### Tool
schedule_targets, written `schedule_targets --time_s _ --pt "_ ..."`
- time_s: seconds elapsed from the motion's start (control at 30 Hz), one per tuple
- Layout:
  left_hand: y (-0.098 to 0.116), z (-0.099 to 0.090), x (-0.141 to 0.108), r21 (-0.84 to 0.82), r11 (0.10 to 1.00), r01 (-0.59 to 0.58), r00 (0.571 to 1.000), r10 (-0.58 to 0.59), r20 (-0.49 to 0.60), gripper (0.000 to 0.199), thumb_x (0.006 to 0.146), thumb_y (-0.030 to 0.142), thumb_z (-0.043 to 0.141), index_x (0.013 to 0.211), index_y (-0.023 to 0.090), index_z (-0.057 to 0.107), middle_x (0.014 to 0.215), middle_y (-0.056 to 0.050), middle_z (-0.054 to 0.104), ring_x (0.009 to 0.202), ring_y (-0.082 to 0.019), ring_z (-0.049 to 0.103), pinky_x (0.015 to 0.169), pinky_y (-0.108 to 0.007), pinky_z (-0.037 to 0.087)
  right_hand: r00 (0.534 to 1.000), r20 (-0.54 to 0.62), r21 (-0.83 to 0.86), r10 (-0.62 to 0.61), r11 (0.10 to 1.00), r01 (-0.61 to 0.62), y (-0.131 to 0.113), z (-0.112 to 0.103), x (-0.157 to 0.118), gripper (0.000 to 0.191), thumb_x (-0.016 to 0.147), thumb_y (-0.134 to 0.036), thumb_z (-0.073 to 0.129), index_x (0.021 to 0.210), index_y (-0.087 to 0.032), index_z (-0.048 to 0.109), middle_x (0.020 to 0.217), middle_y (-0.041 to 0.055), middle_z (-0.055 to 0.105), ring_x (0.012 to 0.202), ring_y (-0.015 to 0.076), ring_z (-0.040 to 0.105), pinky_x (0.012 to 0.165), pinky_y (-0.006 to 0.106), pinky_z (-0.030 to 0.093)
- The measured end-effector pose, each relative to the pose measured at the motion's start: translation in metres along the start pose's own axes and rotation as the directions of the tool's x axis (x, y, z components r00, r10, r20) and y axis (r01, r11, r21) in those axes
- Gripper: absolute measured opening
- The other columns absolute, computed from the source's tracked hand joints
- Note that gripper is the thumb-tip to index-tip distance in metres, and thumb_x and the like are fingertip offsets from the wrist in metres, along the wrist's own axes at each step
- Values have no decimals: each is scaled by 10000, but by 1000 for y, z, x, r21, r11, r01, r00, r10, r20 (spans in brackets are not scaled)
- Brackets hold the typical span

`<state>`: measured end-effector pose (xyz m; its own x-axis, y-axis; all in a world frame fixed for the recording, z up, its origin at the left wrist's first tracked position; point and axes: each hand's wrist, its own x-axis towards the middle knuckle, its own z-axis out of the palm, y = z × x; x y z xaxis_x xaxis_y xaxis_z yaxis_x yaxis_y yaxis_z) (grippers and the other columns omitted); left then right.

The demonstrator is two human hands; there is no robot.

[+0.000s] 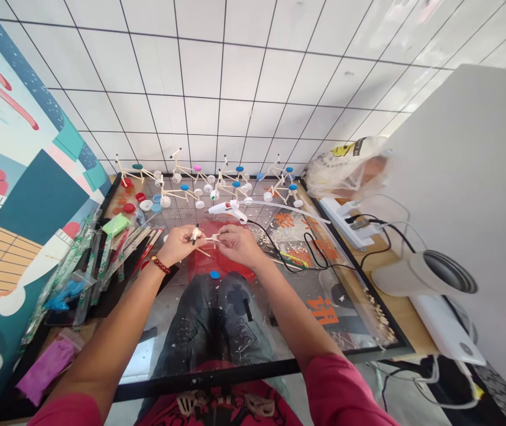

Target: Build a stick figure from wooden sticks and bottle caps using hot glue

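Observation:
My left hand (182, 241) is closed on a small frame of thin wooden sticks (204, 239) with a black-tipped crosspiece. My right hand (237, 242) pinches the other end of the same stick frame, and the two hands are close together above the glass tabletop (275, 337). Just beyond them lies a white hot glue gun (230, 209), with a clear glue stick (288, 209) reaching from it to the right. A blue bottle cap (214, 275) rests on the glass nearer my body.
Several small stick models with cap wheels (185, 190) line the back edge. Loose caps (146, 205) and bundles of sticks (133, 248) lie at left, with a purple packet (49, 368). A black cord (275, 242) runs to a power strip (353, 223) beside a white cup-shaped object (412, 273).

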<state>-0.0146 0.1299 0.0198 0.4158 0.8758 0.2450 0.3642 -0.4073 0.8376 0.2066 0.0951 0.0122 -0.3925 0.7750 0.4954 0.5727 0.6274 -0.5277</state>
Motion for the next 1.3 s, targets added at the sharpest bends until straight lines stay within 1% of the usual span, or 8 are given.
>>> schedule_targets --time_s 0.2,0.4,0.6,0.7,0.87,0.97,1.1,1.3 --pt "4 0 0 -7 1000 -9 1000 9 6 348 766 543 740 720 199 760 789 -57 742 762 -189 685 717 -285 534 999 31 -50 17 999 -16 -4 -3 0 206 877 -138 593 833 -216 779 943 61 705 829 155 661 771 278 529" --pt "2 1 0 -22 999 -27 1000 27 9 354 777 534 751 720 185 765 785 -56 736 753 -178 686 696 -265 518 1000 2 -59 -2 998 2 -2 0 -1 198 883 -129 596 799 -206 758 911 56 695 807 145 652 748 263 519" --pt "-4 2 1 -34 998 -52 999 52 3 348 791 519 752 725 178 773 789 -59 735 752 -172 685 695 -257 513 998 -54 37 -19 999 21 -1 2 -2 132 819 -102 624 822 -177 733 876 67 710 788 166 671 737 279 529" --pt "-5 2 1 -38 997 -68 998 68 1 339 792 519 752 733 185 778 776 -57 730 747 -172 680 684 -256 510 999 -28 129 23 991 -19 0 -1 -2 194 785 -61 591 875 -177 717 912 61 739 810 167 686 761 277 532" --pt "-5 0 0 -36 997 -74 997 74 18 334 787 518 759 729 190 782 797 -66 732 787 -182 685 710 -265 513 983 -1 190 184 965 -180 3 -1 -4 216 903 -145 530 1033 -184 697 910 50 760 756 151 683 715 263 519" --pt "-3 0 0 -46 996 -81 996 83 34 336 785 523 759 727 193 782 799 -65 730 791 -183 682 712 -268 513 985 -11 177 169 970 -165 6 2 -3 255 919 -167 552 1136 -185 684 953 67 760 821 166 691 769 281 521" --pt "-2 2 0 -47 996 -78 996 80 39 329 792 513 756 727 192 782 800 -68 730 792 -184 682 720 -272 516 991 7 113 133 985 -133 8 3 -2 211 905 -102 531 944 -193 718 887 63 734 842 177 672 812 294 502" --pt "-1 3 0 -52 994 -99 994 101 36 304 800 487 754 722 194 779 792 -69 734 782 -179 674 731 -274 518 978 27 114 207 971 -208 8 4 -3 232 872 -47 502 921 -197 672 895 48 715 831 171 647 791 277 483"
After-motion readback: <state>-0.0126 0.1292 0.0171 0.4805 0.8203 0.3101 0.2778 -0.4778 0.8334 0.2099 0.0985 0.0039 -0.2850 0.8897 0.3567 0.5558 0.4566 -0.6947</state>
